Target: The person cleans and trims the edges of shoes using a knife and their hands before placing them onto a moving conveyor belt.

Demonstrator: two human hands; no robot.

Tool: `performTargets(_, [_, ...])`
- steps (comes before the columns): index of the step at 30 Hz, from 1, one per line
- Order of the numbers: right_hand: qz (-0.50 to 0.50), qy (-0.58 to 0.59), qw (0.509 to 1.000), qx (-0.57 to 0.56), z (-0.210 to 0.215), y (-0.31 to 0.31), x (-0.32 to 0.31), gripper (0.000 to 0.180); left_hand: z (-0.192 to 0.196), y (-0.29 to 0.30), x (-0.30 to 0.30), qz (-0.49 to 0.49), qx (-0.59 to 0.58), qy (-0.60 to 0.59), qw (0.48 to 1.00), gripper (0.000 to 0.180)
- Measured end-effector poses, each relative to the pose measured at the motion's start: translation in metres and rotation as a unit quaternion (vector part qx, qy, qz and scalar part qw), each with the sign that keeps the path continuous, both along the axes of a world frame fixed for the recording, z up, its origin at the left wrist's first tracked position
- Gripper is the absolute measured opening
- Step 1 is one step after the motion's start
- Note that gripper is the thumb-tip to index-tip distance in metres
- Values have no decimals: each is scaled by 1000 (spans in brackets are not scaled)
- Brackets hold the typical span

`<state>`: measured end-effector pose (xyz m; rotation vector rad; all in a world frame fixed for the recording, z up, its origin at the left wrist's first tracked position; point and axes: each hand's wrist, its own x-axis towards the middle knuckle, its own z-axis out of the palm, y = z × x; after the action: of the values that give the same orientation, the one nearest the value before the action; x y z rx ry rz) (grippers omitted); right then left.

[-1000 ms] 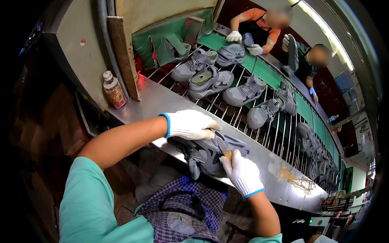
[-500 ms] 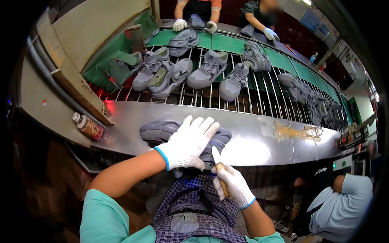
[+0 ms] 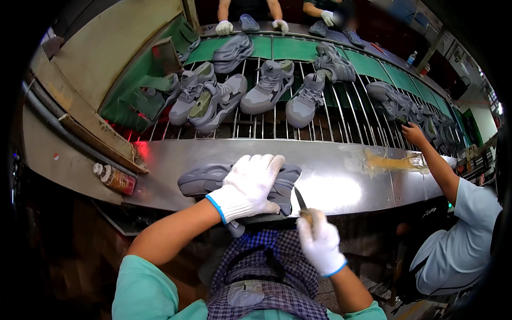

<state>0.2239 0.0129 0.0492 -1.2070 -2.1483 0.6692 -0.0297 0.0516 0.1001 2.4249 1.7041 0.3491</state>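
Grey shoe [image 3: 204, 180] lies on the metal ledge [image 3: 341, 166] in front of you, along its near edge, and it seems tipped on its side. Your right hand [image 3: 322, 242], nearest to you, is closed firmly around the handle of a knife-like tool [image 3: 300, 198]. Half a second ago its blade was over the near part of the shoe; now it has moved to the shoe's right end. Whether the tip touches there, I cannot tell. I judge that the tool is now between two strokes. Your left hand [image 3: 249, 189] has stayed on the shoe, fingers stretched and thumb apart, pressing from above rather than clasping, so the shoe remains steady.

Farther along the ledge are a bottle [image 3: 117, 180] to the left and a brownish taped patch [image 3: 392, 161] to the right. Behind it, more grey shoes [image 3: 266, 92] stand or lie on the rack of metal bars [image 3: 332, 121]. At right, a co-worker's bare hand [image 3: 414, 134] has newly come to the shoes there; yours is not affected. Farthest, across the rack, another co-worker's gloved hands [image 3: 224, 28] rest apart.
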Motion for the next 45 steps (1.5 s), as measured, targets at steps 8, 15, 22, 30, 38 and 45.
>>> performTargets(8, [144, -280, 949, 9, 29, 60, -36, 25, 1, 4, -8, -45, -1, -14, 999, 106])
performTargets(15, [224, -178, 958, 4, 15, 77, -13, 31, -7, -37, -18, -72, 151, -69, 983, 100])
performTargets(22, [-49, -322, 938, 116, -2, 110, 41, 38, -96, -161, 27, 26, 260, -123, 957, 67])
performTargets(30, [87, 60, 988, -112, -3, 87, -71, 36, -130, -103, 1, 90, 415, 11, 905, 49])
performTargets(38, [115, 200, 970, 80, 64, 56, -82, 67, 25, -97, -41, 110, 339, -262, 897, 87])
performTargets(45, [80, 167, 983, 14, 68, 51, -43, 62, 22, -88, -9, 50, 336, -260, 904, 82])
